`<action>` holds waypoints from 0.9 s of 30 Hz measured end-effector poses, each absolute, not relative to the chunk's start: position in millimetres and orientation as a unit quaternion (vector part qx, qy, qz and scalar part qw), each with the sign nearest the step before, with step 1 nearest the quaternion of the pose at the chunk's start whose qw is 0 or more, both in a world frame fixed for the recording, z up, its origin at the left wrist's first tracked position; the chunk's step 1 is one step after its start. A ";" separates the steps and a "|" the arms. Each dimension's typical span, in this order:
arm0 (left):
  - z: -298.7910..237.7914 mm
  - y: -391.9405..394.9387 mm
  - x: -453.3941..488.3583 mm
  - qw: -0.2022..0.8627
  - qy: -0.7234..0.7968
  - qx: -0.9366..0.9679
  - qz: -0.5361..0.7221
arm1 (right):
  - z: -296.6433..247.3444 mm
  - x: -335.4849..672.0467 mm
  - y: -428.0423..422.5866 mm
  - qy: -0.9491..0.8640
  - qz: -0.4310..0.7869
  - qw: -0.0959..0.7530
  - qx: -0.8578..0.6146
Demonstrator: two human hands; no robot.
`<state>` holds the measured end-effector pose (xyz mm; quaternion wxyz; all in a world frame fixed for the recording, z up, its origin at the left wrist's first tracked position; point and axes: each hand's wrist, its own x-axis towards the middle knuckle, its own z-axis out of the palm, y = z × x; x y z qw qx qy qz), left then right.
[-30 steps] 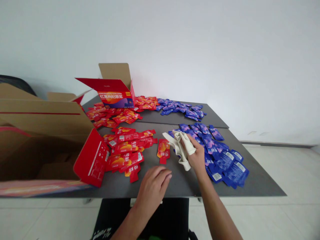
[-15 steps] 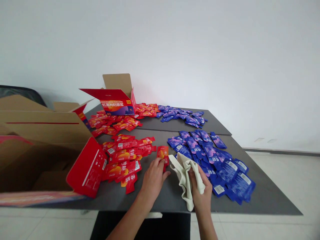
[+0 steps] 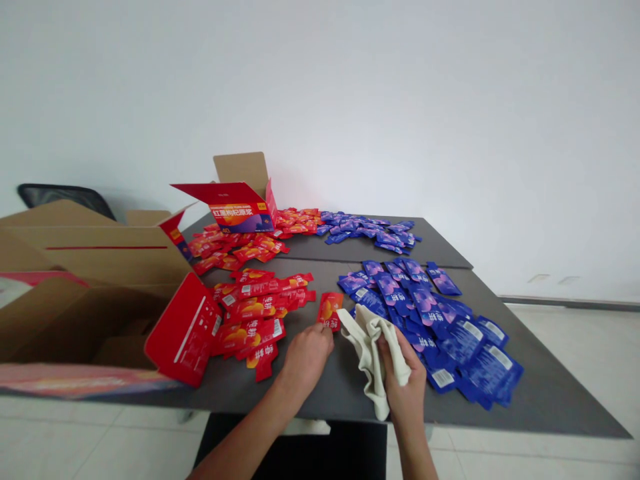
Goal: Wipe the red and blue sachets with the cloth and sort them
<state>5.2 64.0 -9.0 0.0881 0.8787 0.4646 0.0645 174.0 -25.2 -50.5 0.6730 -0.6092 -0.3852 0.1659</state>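
Note:
My left hand is closed at the near end of a single red sachet, its fingertips bunched together there. The sachet lies apart from the others, printed side up, its near tip covered by the fingers. In my right hand is a crumpled cream-white cloth, gripped between thumb and fingers above the table's front part. Left of my hands lies a heap of red sachets with orange fruit prints. Beside my right hand a spread of blue sachets overlaps in layers.
A large open carton with a red flap stands at the left. Farther back is an open red printed box, with more red sachets and blue sachets near it. The grey table ends close to me; a chair stands far left.
My left hand's thumb and fingers have drawn together at the near end of the single sachet. My right hand keeps its hold on the cloth. The camera view has shifted slightly left.

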 end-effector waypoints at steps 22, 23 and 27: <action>-54.2 -38.6 -55.4 0.110 0.279 0.912 0.281 | -10.1 178.5 -41.6 -0.708 0.111 0.454 -0.529; -57.4 -37.7 -56.6 0.110 0.268 0.911 0.293 | -8.8 177.6 -44.8 -0.723 0.120 0.431 -0.526; -64.8 -31.7 -57.2 0.123 0.256 0.904 0.320 | -12.9 178.8 -52.9 -0.746 0.130 0.379 -0.532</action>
